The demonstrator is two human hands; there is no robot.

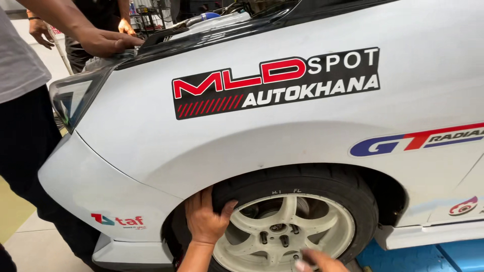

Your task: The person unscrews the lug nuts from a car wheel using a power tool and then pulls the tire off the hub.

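A white car fender (302, 136) with coloured stickers fills the view. Under its arch sits a black tyre (322, 181) on a cream multi-spoke wheel (287, 226) with bare studs at the hub (277, 234). My left hand (205, 219) grips the tyre's left edge, fingers behind the tread and thumb on the sidewall. My right hand (320, 262) shows only partly at the bottom edge, its fingertips close to the wheel's lower spokes. Whether it holds anything is hidden.
Another person stands close on the left in a grey shirt and dark trousers (22, 136), one hand (103, 43) resting on the bonnet edge above the headlight (73, 98). A blue lift platform (423, 254) lies under the sill at the lower right.
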